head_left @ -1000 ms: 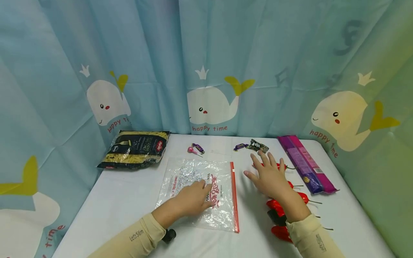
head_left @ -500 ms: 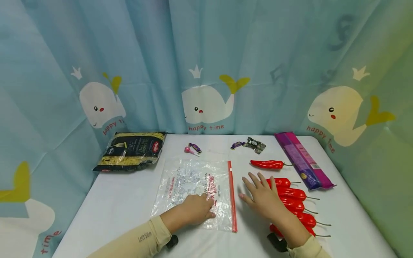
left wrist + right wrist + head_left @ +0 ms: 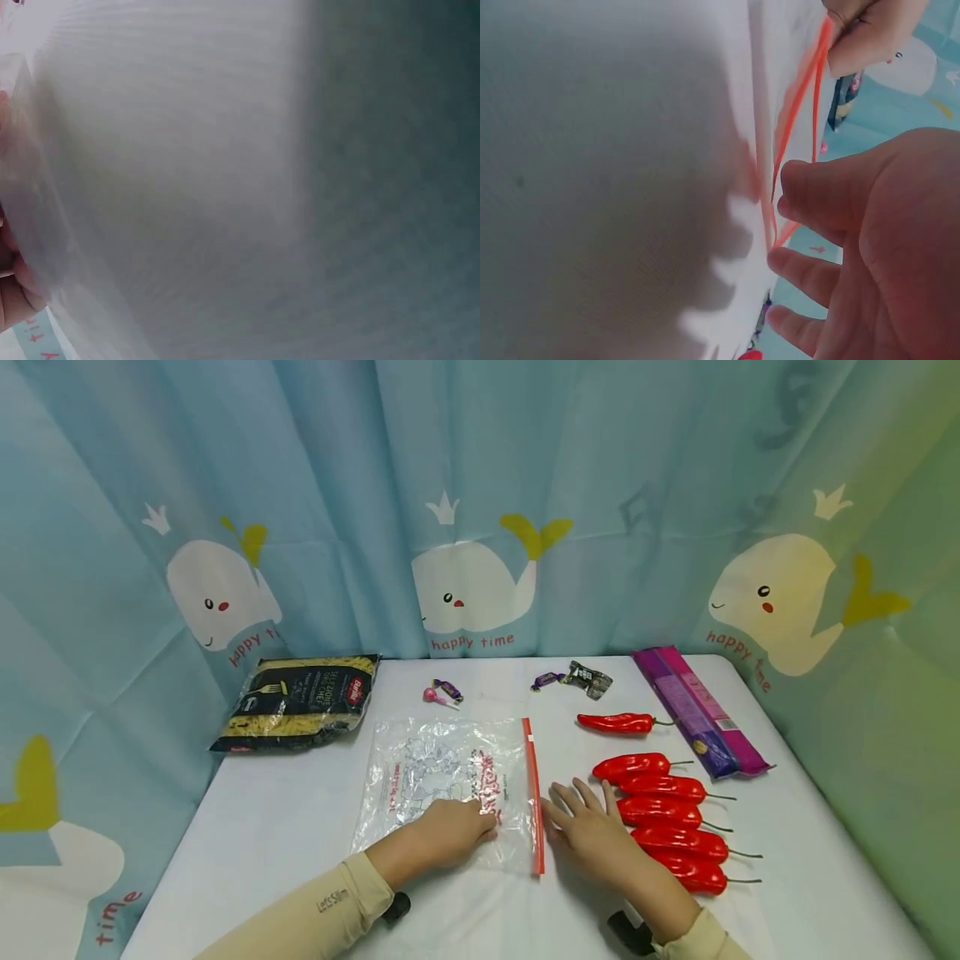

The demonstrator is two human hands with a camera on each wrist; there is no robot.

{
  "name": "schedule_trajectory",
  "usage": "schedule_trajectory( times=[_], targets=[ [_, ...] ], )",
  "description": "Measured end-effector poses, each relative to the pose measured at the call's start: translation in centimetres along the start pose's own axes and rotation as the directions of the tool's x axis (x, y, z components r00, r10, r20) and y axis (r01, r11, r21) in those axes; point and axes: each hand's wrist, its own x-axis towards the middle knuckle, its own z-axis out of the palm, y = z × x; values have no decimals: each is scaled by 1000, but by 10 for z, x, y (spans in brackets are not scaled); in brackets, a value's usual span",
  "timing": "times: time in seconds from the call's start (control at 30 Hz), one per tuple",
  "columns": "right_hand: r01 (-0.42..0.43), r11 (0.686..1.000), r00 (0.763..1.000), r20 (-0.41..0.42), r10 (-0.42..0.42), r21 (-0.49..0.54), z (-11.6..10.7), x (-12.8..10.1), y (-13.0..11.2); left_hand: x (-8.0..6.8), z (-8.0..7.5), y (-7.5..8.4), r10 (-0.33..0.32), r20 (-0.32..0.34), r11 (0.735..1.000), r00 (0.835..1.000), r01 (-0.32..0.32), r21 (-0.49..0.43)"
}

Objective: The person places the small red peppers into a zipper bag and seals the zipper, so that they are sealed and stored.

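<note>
A clear zip bag (image 3: pixel 442 772) with a red seal strip (image 3: pixel 532 793) lies flat on the white table (image 3: pixel 285 827). My left hand (image 3: pixel 453 831) rests on the bag's near part, fingers loosely bent, gripping nothing that I can see. My right hand (image 3: pixel 588 831) lies flat with fingers spread just right of the red strip. Several red chili peppers (image 3: pixel 663 814) lie in a row beside it, with one more pepper (image 3: pixel 618 722) farther back. In the right wrist view my right hand (image 3: pixel 870 240) is open near the red strip (image 3: pixel 795 127). The left wrist view is a blur.
A black and yellow pasta packet (image 3: pixel 300 700) lies at the back left and a long purple packet (image 3: pixel 697 714) at the back right. Small wrapped candies (image 3: pixel 442 692) and a dark wrapper (image 3: pixel 588 678) sit near the whale-print curtain (image 3: pixel 480 527).
My right hand drew back from the far wrapper to the table beside the bag's red strip, uncovering the peppers. My left hand slid a little nearer on the bag.
</note>
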Motion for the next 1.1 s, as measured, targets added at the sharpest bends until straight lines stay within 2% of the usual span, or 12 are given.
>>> schedule_trajectory(
  times=[0.3,0.4,0.47,0.57,0.63,0.77,0.87,1.0,1.1],
  targets=[
    [-41,999,993,113,41,-1,2,2,-5,-2,-4,-2,20,-16,1000,1000,-20,-5],
    [-50,999,991,127,50,-4,4,1,-6,-4,-9,-4,40,-66,999,997,-41,-13],
    [-46,999,992,121,47,-13,3,1,-6,-6,-14,-7,69,-131,997,989,-71,-10],
    [-22,999,995,97,25,-39,2,-1,-6,-11,-22,-12,123,-233,992,965,-124,11],
    [-16,999,995,95,21,-48,1,-2,-7,-16,-27,-18,168,-308,986,936,-162,45],
    [-26,999,993,114,31,-47,-2,-4,-9,-26,-33,-27,243,-430,970,869,-224,96],
    [-43,998,991,127,48,-38,-2,-6,-10,-30,-32,-30,272,-460,962,845,-248,113],
    [-26,1000,994,106,26,0,-1,-8,-8,-32,-27,-30,282,-434,959,856,-252,128],
    [-2,999,999,44,0,49,-4,-16,-3,-34,-24,-28,278,-407,961,870,-248,126]
  ],
)
